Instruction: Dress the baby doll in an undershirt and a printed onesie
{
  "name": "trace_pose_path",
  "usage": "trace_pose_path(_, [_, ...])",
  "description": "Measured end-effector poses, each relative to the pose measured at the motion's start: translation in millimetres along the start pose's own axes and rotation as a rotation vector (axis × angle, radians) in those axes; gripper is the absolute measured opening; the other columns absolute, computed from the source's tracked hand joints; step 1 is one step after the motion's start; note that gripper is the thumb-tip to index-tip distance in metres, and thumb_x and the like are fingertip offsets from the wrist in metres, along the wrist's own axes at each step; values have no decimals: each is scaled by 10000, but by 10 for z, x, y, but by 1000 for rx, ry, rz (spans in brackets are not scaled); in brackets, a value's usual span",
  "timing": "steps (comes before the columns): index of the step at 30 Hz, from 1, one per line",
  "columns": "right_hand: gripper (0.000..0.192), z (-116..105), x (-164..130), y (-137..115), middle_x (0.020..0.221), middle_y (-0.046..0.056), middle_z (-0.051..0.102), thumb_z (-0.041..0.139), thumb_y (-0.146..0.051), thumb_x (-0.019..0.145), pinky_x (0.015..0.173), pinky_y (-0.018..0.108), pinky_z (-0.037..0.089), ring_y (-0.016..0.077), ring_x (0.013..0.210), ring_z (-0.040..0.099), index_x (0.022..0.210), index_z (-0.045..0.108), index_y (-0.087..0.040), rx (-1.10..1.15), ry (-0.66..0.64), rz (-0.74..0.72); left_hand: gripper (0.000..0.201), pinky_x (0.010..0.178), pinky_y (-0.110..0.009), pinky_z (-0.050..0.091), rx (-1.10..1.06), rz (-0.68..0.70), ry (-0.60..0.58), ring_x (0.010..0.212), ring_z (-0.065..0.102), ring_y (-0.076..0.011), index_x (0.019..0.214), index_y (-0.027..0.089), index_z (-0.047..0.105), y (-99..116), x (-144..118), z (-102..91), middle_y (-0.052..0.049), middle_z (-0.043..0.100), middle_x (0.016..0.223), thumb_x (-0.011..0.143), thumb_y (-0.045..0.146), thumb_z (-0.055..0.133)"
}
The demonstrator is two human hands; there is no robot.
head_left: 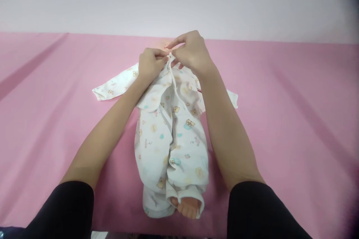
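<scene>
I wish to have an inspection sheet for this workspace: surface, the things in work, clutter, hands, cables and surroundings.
Surface: pink cover, creased in places.
Job's things: white printed clothes, front apparently partly open, on what looks like a doll, mostly covered.
Clutter: cut-off white item at the bottom edge, unclear.
Hands: left hand pinches the collar; right hand is beside it, grip unclear.
Cables: nothing seen.
Surroundings: pale wall behind.
</scene>
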State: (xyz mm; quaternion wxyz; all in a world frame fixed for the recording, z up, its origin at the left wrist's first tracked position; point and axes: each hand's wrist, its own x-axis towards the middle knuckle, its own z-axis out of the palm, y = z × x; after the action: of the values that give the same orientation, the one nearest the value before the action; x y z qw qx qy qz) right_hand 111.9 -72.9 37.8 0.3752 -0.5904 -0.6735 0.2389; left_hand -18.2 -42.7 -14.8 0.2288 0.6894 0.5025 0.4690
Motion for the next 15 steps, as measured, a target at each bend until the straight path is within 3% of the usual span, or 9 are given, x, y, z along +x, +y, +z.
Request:
trace_pose_path(4, [252,-40,-68,-70,819,75,690,534,-28,773,544,309,518,219,635,672,919,673,-180,-77,-53,-45,250,847,-316,478,57,29,34,952,632,-229,976,183,682,76,-54,-12,-45,695,856,756,139,571])
trace_pose_path(8, [329,21,-33,-14,776,47,680,503,24,742,702,353,517,249,795,668,897,671,-213,-309,32,-147,223,875,-327,464,99,13,51,1011,616,-248,990,197,657,111,-71,-2,-48,679,852,806,153,539])
trace_pose_path(11, [297,86,11,33,851,56,678,484,3,760,771,372,498,269,924,635,869,658,-212,-464,88,-213,169,870,-326,471,84,-9,77,1003,622,-242,948,196,650,97,-50,10,-45,670,828,849,205,513])
trace_pose_path(15, [266,137,32,44,958,58,665,484,-24,760,786,376,486,272,952,607,867,634,-216,-530,103,-202,140,848,-331,479,42,-35,69,932,642,-234,933,193,642,73,-28,13,-36,663,787,846,263,558])
